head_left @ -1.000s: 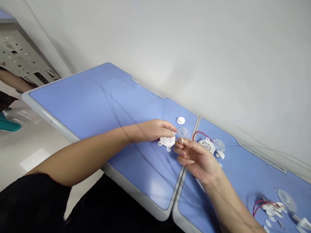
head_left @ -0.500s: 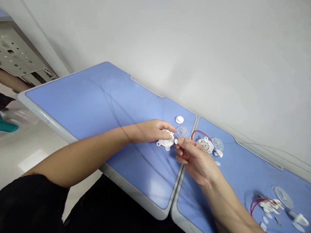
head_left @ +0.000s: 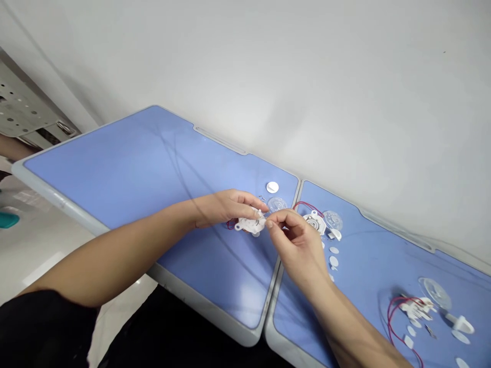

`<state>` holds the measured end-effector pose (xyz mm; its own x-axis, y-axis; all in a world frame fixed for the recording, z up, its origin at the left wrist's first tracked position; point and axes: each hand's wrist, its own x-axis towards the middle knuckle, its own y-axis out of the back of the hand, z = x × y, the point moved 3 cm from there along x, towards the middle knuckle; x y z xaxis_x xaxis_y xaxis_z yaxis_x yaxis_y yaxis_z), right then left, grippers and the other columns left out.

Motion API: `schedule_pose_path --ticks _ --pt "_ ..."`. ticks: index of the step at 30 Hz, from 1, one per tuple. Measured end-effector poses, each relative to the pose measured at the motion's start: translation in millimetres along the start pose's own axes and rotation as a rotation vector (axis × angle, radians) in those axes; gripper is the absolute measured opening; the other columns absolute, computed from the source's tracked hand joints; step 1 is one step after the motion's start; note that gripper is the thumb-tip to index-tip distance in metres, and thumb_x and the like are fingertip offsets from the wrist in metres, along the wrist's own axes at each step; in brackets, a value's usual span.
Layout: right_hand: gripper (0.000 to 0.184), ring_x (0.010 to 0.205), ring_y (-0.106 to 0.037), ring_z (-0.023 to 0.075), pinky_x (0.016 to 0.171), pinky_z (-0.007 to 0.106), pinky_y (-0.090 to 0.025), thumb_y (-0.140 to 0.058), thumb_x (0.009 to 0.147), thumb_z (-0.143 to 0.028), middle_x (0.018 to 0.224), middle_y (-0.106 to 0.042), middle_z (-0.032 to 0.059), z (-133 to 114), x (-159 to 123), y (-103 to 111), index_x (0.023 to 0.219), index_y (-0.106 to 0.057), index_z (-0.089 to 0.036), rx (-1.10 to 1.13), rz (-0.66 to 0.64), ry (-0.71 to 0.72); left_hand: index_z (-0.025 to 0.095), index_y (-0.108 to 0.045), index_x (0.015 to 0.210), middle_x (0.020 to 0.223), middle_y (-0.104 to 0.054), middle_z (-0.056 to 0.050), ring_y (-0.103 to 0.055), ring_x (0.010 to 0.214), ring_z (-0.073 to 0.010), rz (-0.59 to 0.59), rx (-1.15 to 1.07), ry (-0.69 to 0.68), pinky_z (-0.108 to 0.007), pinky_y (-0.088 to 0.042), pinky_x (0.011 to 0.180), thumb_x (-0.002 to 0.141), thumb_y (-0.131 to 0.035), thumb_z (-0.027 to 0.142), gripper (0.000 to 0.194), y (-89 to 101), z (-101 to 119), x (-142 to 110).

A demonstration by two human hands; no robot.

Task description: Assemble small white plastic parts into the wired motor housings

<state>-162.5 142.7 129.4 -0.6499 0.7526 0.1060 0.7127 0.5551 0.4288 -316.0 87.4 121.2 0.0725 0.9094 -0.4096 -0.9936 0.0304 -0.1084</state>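
Observation:
My left hand (head_left: 226, 210) holds a white round plastic housing (head_left: 248, 225) with small lugs on its rim, its thumb pressed on top and fingers behind. A red wire (head_left: 230, 224) shows at the housing's left side. My right hand (head_left: 298, 243) is closed in a pinch against the housing's right edge, on a small white piece mostly hidden by the fingertips. Just behind the hands lie a clear plastic disc (head_left: 276, 205), a white round knob (head_left: 272, 187) and some small metal parts (head_left: 262, 198).
On the right blue table (head_left: 368, 255) lie a second white housing (head_left: 315, 223) with red wires, a clear disc (head_left: 332, 220), a white knob (head_left: 335, 234) and small white discs (head_left: 334, 261). Another similar set (head_left: 418, 309) is nearer. A wall runs behind; a person's arm (head_left: 15, 147) shows far left.
My right hand has moved left with its small white piece, from just beside the housing to its right edge. The left hand keeps its hold. The view has shifted slightly right.

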Motion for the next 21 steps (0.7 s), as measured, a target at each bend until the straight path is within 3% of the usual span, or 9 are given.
schedule_pose_path --ticks 13,21 --pt "0.012 0.062 -0.052 0.0122 0.055 0.027 -0.042 -0.052 0.085 -0.012 0.077 -0.057 0.0015 -2.1 -6.7 -3.0 0.081 -0.059 -0.021 -0.373 0.101 0.522 0.015 -0.062 0.117 0.068 -0.054 0.003 -0.044 0.058 -0.0084 -0.060 0.013 0.009 -0.023 -0.030 0.053 0.077 -0.061 0.030 0.043 -1.3 0.4 -0.6" --pt "0.013 0.069 -0.058 0.0148 0.060 0.029 -0.047 -0.054 0.085 -0.012 0.081 -0.060 0.0028 3.0 -7.1 -3.9 0.087 -0.062 -0.022 -0.432 0.096 0.617 0.015 -0.063 0.114 0.067 -0.056 0.002 -0.046 0.058 -0.0092 -0.047 -0.007 0.019 -0.023 -0.030 0.054 0.077 -0.063 0.031 0.041 -0.7 -0.4 -0.2"
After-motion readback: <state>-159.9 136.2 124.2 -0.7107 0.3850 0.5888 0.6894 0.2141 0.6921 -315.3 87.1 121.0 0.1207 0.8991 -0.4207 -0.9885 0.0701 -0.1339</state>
